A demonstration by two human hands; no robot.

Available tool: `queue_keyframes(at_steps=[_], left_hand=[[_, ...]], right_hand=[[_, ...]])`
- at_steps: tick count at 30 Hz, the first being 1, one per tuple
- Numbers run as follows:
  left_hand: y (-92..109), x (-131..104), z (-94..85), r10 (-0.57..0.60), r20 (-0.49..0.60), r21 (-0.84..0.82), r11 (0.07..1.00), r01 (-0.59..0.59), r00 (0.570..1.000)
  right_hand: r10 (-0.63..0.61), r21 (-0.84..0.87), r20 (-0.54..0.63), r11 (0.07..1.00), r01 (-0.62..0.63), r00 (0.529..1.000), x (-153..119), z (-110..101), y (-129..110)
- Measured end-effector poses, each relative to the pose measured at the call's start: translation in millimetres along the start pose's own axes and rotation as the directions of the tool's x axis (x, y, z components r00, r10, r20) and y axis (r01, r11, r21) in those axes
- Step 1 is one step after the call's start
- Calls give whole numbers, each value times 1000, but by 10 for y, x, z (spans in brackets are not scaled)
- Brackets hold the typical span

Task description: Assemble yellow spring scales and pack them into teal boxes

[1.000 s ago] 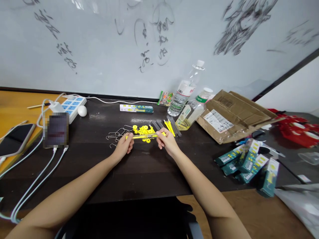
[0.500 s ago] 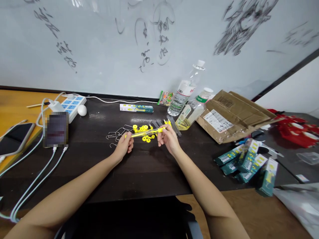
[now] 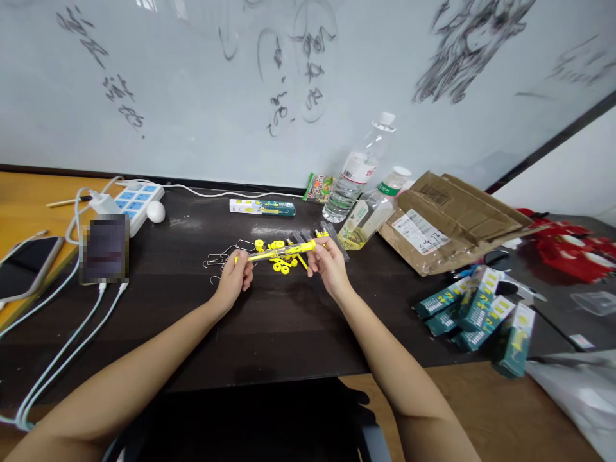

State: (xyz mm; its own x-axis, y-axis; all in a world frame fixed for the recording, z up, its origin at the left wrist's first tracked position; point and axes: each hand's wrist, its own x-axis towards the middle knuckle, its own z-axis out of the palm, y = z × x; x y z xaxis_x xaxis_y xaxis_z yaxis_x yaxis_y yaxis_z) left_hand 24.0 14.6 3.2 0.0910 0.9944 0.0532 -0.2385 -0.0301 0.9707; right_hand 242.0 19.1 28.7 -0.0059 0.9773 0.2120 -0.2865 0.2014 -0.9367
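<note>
Both of my hands hold a tubular spring scale [image 3: 282, 251], a clear tube with yellow parts, slightly tilted above the table. Its left end is pinched by my left hand [image 3: 233, 277]. My right hand [image 3: 328, 264] grips the yellow right end between thumb and fingers. Just behind the tube lie small yellow rings and caps [image 3: 280, 265], partly covered by it. Bent metal hooks [image 3: 226, 255] are scattered by my left hand. Beyond my right hand rest some clear tubes [image 3: 332, 232], partly hidden.
A printed box [image 3: 262, 206] lies farther back. Two bottles, one of water [image 3: 350, 186] and one of yellow drink [image 3: 368, 218], stand before the whiteboard. At right are a cardboard package [image 3: 447, 224] and several green boxes [image 3: 481, 301]. Phones, cables and a power strip [image 3: 140, 204] occupy the left.
The spring scale has shifted slightly, its right end rising a little. More clear tube shows in its middle, and the left hand has moved slightly left. Both hands keep their hold.
</note>
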Motion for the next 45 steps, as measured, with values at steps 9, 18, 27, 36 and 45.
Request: queue_keyframes(at_steps=[9, 18, 27, 36, 45], left_hand=[[23, 4, -13, 13, -5, 24, 1000, -13, 1000], [20, 15, -9, -44, 24, -26, 999, 44, 999], [82, 59, -24, -140, 19, -165, 976, 141, 990], [122, 62, -37, -33, 20, -169, 985, 35, 999], [121, 54, -28, -55, 39, -161, 985, 60, 998]], right_hand=[[-39, -121, 40, 992, 44, 998, -11, -4, 43], [-5, -76, 74, 997, 11, 997, -16, -2, 84], [88, 19, 143, 996, -91, 986, -34, 24, 2], [-203, -644, 44, 743, 183, 978, 50, -115, 142], [-138, -958, 285, -65, 279, 948, 42, -157, 377]])
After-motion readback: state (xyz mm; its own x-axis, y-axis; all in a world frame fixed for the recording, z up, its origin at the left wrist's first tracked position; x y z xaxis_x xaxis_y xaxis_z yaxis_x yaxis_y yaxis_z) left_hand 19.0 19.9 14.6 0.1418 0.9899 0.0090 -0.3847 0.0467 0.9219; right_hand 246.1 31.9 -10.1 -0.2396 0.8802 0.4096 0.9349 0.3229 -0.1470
